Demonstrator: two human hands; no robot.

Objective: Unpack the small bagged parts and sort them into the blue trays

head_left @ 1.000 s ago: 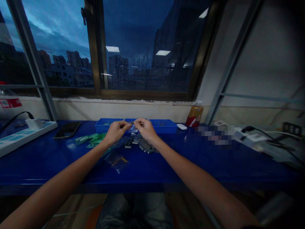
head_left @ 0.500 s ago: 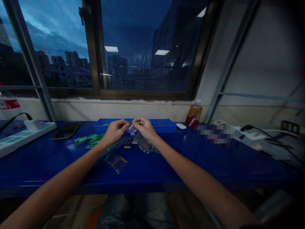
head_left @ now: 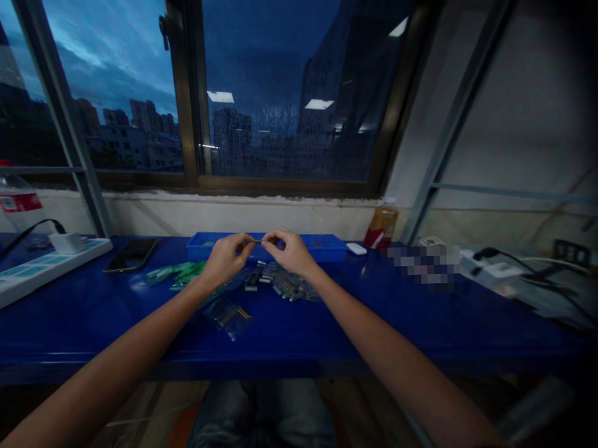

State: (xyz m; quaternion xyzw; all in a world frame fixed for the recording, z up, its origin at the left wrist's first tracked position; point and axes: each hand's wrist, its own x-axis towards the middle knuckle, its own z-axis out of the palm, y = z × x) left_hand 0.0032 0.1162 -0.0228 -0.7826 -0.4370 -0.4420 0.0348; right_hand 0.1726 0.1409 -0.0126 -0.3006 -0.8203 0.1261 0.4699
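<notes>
My left hand (head_left: 227, 256) and my right hand (head_left: 289, 252) are raised over the blue table (head_left: 303, 335), fingertips facing each other. Both are closed on the ends of a small dark thin piece (head_left: 258, 242) held level between them. Behind the hands stands a long blue tray (head_left: 324, 248). Below them lie small dark and silvery pieces (head_left: 252, 279) and a pile of metallic pieces (head_left: 289, 286). A clear bag with gold-coloured pins (head_left: 230, 318) rests nearer me, and green packets (head_left: 183, 274) lie to the left.
At the left are a phone (head_left: 131, 255), a white power strip (head_left: 50, 268) and a bottle with a red cap (head_left: 16, 202). A white case (head_left: 356, 249), a drink bottle (head_left: 381, 224) and plugs with cables (head_left: 497, 272) are on the right.
My fingertips have drawn slightly apart, and the thin piece shows between them. The clear crinkled thing seen behind the fingertips before is no longer visible. The view has shifted a little.
</notes>
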